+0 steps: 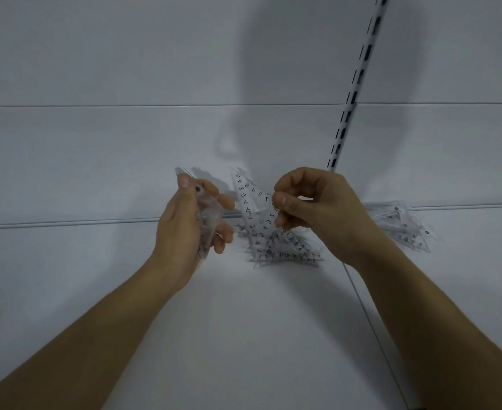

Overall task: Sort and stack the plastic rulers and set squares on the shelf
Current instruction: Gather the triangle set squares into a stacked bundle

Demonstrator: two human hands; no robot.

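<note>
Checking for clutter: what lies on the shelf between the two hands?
In the head view, a loose pile of clear set squares lies on the shelf between the left hand and right hand.

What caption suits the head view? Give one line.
Left hand holds stacked set squares; right hand pinches another set square above the shelf.

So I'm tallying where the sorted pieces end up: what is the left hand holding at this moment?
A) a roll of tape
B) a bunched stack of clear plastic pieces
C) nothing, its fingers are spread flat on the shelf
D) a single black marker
B: the left hand has its fingers and thumb curled round a stack of clear plastic pieces, held up off the white shelf.
</note>
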